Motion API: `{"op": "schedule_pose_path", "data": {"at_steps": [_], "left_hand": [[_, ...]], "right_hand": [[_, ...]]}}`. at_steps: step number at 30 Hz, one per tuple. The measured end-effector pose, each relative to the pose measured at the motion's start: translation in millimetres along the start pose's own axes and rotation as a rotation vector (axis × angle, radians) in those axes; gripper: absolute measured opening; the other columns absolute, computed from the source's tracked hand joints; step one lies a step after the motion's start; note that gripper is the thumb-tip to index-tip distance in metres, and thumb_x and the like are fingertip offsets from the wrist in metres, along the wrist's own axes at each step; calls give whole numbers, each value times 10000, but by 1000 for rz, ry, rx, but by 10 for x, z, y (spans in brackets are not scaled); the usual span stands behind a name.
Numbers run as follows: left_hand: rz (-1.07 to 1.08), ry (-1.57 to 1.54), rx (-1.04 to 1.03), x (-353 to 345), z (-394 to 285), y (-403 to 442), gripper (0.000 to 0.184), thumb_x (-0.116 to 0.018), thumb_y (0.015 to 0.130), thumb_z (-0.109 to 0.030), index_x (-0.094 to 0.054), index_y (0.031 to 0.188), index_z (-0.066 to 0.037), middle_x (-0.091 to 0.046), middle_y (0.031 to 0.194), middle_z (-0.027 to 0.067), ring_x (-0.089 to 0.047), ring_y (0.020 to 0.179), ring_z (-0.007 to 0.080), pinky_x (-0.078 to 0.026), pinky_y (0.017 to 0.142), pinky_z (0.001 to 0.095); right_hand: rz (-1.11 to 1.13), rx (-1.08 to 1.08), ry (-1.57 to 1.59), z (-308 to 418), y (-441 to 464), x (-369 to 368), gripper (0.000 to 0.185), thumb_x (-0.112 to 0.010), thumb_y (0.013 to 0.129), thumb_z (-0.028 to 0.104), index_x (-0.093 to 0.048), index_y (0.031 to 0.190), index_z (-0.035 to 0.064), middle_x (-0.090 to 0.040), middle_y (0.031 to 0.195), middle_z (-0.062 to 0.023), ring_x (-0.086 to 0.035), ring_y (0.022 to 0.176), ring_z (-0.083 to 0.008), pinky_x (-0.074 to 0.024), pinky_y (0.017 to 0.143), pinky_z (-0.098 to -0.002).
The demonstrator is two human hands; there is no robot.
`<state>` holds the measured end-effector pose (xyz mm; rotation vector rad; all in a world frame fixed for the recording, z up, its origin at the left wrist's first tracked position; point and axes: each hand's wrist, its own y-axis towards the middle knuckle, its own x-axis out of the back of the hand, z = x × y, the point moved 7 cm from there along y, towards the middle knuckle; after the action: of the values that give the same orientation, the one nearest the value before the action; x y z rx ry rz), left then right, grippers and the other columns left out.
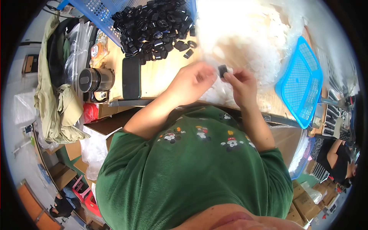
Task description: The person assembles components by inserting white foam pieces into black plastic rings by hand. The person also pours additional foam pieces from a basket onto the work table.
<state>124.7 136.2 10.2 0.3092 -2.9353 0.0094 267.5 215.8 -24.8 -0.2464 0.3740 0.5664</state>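
Between thumb and fingers, my right hand pinches a small black ring-like part with a flat side, held above the front of the table. A bit of white material shows beside that part, too small to make out. My left hand is just left of it, fingers bent toward the part. Its fingertips are smeared by motion, so whether they hold anything is unclear. Beyond my left hand lies a heap of similar black parts, spilling from a blue basket tipped toward me.
White translucent plastic bags cover the table's back right. A bright blue basket stands at the right edge. Left of my hands are a black phone and a lidded jar. Other people are at both sides, farther off.
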Motion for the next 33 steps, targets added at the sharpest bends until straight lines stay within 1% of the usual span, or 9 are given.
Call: {"op": "schedule_pose_path", "data": {"at_steps": [5,8,14,17,20,23,26,29,33], "left_hand": [[47,147,-62,-29,-113,20,106,-625,886,-108,-562,896,-24,-523,747,-21,-476,663,54,-414,596,205],[119,144,-61,-65,-80,43,93,-583,913,-111,-552,935,-26,-519,762,-22,-480,681,58,-413,603,215],[171,-426,44,-65,118,17,100,-533,947,-115,-542,959,-16,-527,827,-19,-481,733,57,-404,669,206],[150,-456,8,-67,100,-11,115,-535,951,-131,-542,958,-16,-526,843,-24,-473,729,56,-398,681,199],[60,-167,1,-43,81,-31,103,-546,941,-127,-541,964,-27,-528,837,-7,-467,718,69,-396,666,208],[102,150,-146,-94,-138,-33,75,-553,920,-94,-543,964,-33,-527,812,18,-467,709,86,-401,642,233],[65,123,-211,-104,-108,-22,73,-590,863,-76,-569,906,-21,-514,766,95,-521,676,231,-428,611,315],[74,134,-295,-106,-174,-31,33,-595,840,-47,-588,857,-19,-532,777,104,-532,693,250,-434,620,323],[87,151,-439,-76,-256,-52,24,-595,853,-20,-586,869,-5,-573,823,99,-543,717,208,-434,642,279]], "right_hand": [[74,-88,98,-54,1,-50,105,-667,830,22,-602,910,4,-655,830,-66,-636,753,-135,-528,711,-255],[81,-135,176,-52,-19,-79,70,-640,851,34,-605,908,11,-653,829,-65,-641,752,-135,-545,710,-274],[80,-233,313,-68,-51,-46,46,-600,883,53,-612,901,13,-649,853,-65,-649,763,-143,-554,715,-285],[72,-205,312,-55,-46,-82,45,-613,874,49,-613,902,13,-651,859,-58,-644,770,-137,-548,719,-281],[44,-81,172,6,-33,-33,67,-643,850,27,-615,910,19,-653,876,-58,-635,789,-127,-539,729,-274],[104,44,-79,110,-81,-68,123,-679,809,-11,-613,911,9,-649,931,-68,-622,824,-119,-532,747,-264],[93,113,-117,308,-168,-226,162,-698,781,-38,-605,910,-8,-635,998,-87,-613,835,-117,-523,756,-253],[109,93,-188,330,-195,-220,178,-730,760,-18,-615,895,-14,-621,1043,-100,-603,815,-110,-515,733,-244],[117,75,-293,359,-219,-181,162,-755,747,14,-626,842,-9,-627,1009,-97,-594,780,-91,-509,672,-225]]}}
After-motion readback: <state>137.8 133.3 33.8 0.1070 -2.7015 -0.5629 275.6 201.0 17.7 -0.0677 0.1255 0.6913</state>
